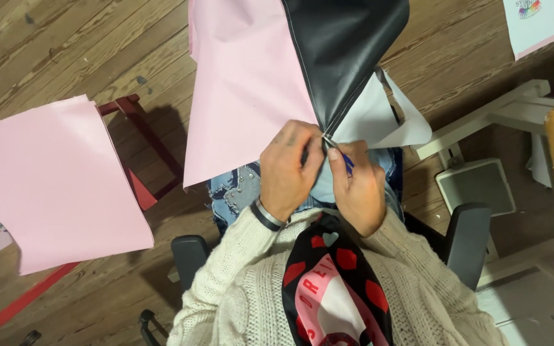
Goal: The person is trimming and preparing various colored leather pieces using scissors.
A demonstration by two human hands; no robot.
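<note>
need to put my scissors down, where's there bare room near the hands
Bare wood floor lies at upper left, between the pink sheet on the red rack and the hanging pink fabric. More bare boards show at upper right, above the white frame. It is crowded in the lap, where the left hand and right hand pinch the pink and black fabric seam.

Single head view, looking steeply down, close over lap.
</note>
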